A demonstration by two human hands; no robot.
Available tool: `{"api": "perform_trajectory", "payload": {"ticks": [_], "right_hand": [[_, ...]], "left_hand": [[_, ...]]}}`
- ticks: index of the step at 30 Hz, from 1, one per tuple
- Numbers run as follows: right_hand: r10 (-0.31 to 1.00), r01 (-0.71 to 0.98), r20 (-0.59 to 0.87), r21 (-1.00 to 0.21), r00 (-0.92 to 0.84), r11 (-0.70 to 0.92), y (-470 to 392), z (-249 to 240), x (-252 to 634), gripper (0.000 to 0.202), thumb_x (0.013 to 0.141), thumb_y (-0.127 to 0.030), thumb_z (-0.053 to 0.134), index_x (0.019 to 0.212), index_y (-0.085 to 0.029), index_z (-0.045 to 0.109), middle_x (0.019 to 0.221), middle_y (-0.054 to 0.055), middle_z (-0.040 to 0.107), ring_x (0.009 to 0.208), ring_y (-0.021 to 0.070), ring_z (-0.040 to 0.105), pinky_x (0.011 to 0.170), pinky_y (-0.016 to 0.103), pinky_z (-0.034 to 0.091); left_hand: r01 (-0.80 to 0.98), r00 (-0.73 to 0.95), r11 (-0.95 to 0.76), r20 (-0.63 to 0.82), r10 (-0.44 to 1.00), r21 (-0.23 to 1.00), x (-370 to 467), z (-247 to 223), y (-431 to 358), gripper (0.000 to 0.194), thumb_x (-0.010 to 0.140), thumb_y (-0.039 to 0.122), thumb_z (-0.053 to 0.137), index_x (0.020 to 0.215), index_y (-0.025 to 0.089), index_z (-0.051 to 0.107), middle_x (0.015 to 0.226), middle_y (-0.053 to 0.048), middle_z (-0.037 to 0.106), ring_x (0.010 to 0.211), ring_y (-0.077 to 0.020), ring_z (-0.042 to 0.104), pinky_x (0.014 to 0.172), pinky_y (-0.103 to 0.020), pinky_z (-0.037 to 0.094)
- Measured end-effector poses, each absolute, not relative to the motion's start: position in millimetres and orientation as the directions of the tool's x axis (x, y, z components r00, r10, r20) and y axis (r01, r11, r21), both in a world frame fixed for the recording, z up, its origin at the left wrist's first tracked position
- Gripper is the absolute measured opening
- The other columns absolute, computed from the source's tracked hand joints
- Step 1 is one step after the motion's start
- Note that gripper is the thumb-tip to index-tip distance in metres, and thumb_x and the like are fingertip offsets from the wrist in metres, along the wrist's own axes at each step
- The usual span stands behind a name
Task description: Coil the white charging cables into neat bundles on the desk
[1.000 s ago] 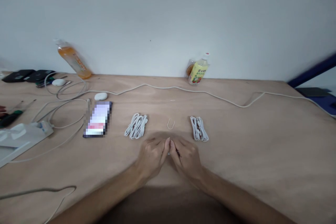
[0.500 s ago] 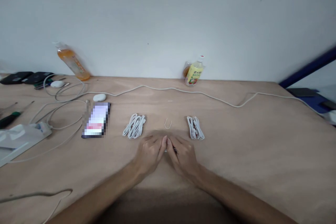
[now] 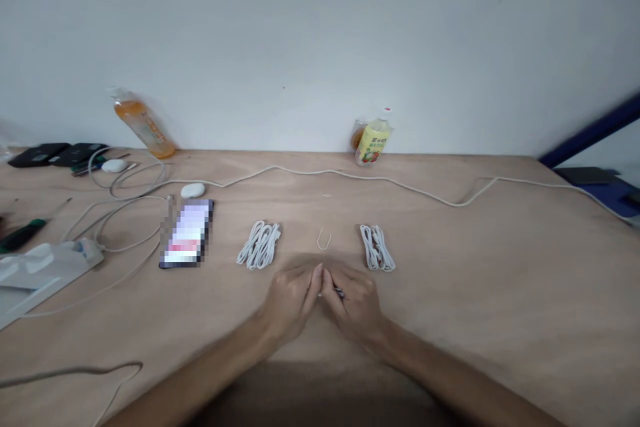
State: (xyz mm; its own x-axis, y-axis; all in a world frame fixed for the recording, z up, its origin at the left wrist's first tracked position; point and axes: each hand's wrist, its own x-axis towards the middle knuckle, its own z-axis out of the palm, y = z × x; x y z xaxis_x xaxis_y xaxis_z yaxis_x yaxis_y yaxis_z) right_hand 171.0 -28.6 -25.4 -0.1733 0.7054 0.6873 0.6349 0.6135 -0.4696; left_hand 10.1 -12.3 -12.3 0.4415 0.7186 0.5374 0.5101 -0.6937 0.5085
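Observation:
My left hand [image 3: 291,300] and my right hand [image 3: 356,305] rest knuckle to knuckle on the wooden table [image 3: 500,293], fingers curled inward. A small dark-tipped item [image 3: 339,292] peeks out under my right fingers; what it is stays hidden. A short bent tie [image 3: 324,239] lies just beyond the fingertips. A coiled white cable bundle [image 3: 259,245] lies to the left of it and a second bundle [image 3: 377,248] to the right, both apart from my hands.
A lit phone [image 3: 186,233] lies left of the bundles. A long white cable [image 3: 400,180] crosses the table's back. Two drink bottles [image 3: 143,121] [image 3: 373,137] stand by the wall. A screwdriver [image 3: 20,235], a plastic bag [image 3: 35,267] and loose cords fill the left side.
Both hands stay pressed together in the same spot. Only the view has shifted slightly.

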Motion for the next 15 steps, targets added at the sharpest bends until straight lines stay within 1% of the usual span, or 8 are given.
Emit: {"api": "perform_trajectory", "payload": {"ticks": [5, 7, 12, 15], "right_hand": [[0.747, 0.638, 0.645, -0.508, -0.164, 0.579, -29.2, -23.9, 171.9, 0.041, 0.107, -0.013, 0.046, 0.068, -0.023, 0.053, 0.060, -0.001, 0.059, 0.053, 0.0141, 0.050, 0.055, 0.031, 0.038], [0.754, 0.651, 0.636, -0.504, -0.165, 0.568, -29.5, -22.8, 172.4, 0.040, 0.108, -0.015, 0.045, 0.070, -0.023, 0.054, 0.061, -0.001, 0.060, 0.055, 0.0143, 0.050, 0.056, 0.031, 0.038], [0.728, 0.677, 0.665, -0.461, -0.165, 0.574, -30.4, -23.6, 172.0, 0.041, 0.108, -0.015, 0.046, 0.069, -0.024, 0.053, 0.060, -0.001, 0.058, 0.053, 0.0140, 0.048, 0.056, 0.031, 0.035], [0.738, 0.663, 0.660, -0.492, -0.138, 0.564, -30.2, -25.9, 171.5, 0.042, 0.108, -0.015, 0.046, 0.068, -0.023, 0.055, 0.058, -0.001, 0.059, 0.051, 0.0139, 0.049, 0.055, 0.031, 0.036]], "left_hand": [[0.509, 0.442, -0.703, 0.549, 0.709, 0.498, 8.2, -15.4, -9.3, 0.054, 0.118, 0.025, 0.032, 0.077, 0.019, 0.065, 0.066, -0.003, 0.070, 0.057, -0.0158, 0.066, 0.061, -0.029, 0.053], [0.509, 0.438, -0.705, 0.556, 0.706, 0.494, 7.9, -16.3, -8.4, 0.053, 0.118, 0.025, 0.033, 0.077, 0.019, 0.065, 0.067, -0.003, 0.070, 0.059, -0.0163, 0.066, 0.062, -0.030, 0.053], [0.481, 0.437, -0.721, 0.577, 0.690, 0.498, 9.7, -16.1, -9.1, 0.051, 0.118, 0.025, 0.033, 0.077, 0.019, 0.062, 0.068, -0.003, 0.069, 0.059, -0.0162, 0.064, 0.062, -0.029, 0.052], [0.462, 0.436, -0.719, 0.573, 0.694, 0.519, 11.1, -14.3, -11.2, 0.049, 0.118, 0.024, 0.033, 0.080, 0.019, 0.063, 0.069, -0.002, 0.070, 0.059, -0.0146, 0.066, 0.062, -0.027, 0.051]]}}
